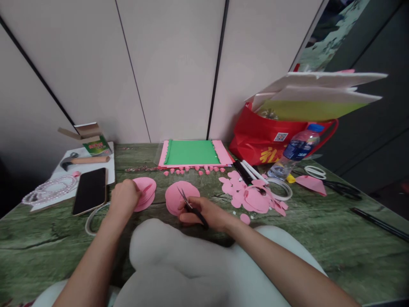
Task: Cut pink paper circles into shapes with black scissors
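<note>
My left hand (125, 197) is closed, its fingertips pinching at the left edge of the pink paper circles (147, 194), which lie in a loose pile. The top piece there looks creased or slightly raised. In my right hand (209, 212) is a small pair of black-handled scissors (191, 207), blades a little apart and pointing up and left. Under the blades rests a second stack of pink paper rounds (174, 196). A tape roll (92, 219) sits by my left wrist.
Behind are a green sheet (193, 152) on pink paper and a row of small pink pieces (200, 172). Pink cutouts (252, 199), tape (284, 189), a bottle (297, 149) and a red bag (246, 136) stand right. A phone (90, 191), beads (47, 192) and hammer (89, 160) lie left.
</note>
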The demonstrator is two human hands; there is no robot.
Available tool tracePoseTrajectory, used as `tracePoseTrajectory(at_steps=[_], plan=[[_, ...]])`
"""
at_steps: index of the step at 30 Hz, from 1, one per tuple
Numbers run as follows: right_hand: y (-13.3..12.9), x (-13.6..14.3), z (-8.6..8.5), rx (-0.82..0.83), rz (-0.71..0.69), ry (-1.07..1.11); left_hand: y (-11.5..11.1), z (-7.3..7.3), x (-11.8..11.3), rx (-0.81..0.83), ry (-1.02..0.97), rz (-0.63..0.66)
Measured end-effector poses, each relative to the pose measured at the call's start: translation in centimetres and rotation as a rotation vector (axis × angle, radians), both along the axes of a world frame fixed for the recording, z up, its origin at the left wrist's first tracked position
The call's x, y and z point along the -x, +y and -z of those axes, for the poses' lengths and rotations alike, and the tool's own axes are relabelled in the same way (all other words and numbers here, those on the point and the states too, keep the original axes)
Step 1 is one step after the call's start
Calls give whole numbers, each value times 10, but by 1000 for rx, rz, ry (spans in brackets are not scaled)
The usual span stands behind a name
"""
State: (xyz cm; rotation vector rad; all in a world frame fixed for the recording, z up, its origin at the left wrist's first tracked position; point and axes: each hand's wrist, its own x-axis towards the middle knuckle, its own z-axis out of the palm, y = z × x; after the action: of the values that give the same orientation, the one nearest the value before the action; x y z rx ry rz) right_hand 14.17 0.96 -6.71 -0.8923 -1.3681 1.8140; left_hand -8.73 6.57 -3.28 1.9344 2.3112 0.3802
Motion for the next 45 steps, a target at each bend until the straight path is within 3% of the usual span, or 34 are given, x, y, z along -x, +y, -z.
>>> tracePoseTrajectory(at_steps=[5, 8, 10, 12, 15, 18, 21, 28, 33, 37, 40, 42, 45], plan=[[7, 0, 5, -208, 100, -52, -5, -7, -3, 92, 150, 5], [9, -1, 6, -222, 150, -28, -10, -14, -11, -49, 184, -40], [9, -1, 5, -231, 193, -21, -15, -17, -21, -310, 29, 6], [8, -1, 3, -223, 257, -10, -20, -20, -33, -484, -350, 71], [7, 0, -1, -190, 387, 60, -27, -19, -52, -294, -967, 213], [8, 0, -6, -179, 504, 111, -33, -17, -65, -69, -1244, 299], [9, -3, -10, -203, 592, 73, -37, -16, -70, 48, -1276, 345], [8, -6, -11, -269, 697, 98, -40, -17, -72, 189, -991, 424], [8, -5, -10, -272, 663, 116, -42, -17, -75, 178, -973, 376], [2, -2, -14, -173, 416, 93, -45, -23, -75, -35, -1208, 237], [-5, 1, -16, -161, 192, 70, -48, -26, -78, -58, -1382, 197], [-8, 3, -15, -155, 104, 85, -51, -26, -81, -25, -1395, 206], [-10, 5, -13, -168, 91, 113, -55, -24, -85, -22, -1294, 232]])
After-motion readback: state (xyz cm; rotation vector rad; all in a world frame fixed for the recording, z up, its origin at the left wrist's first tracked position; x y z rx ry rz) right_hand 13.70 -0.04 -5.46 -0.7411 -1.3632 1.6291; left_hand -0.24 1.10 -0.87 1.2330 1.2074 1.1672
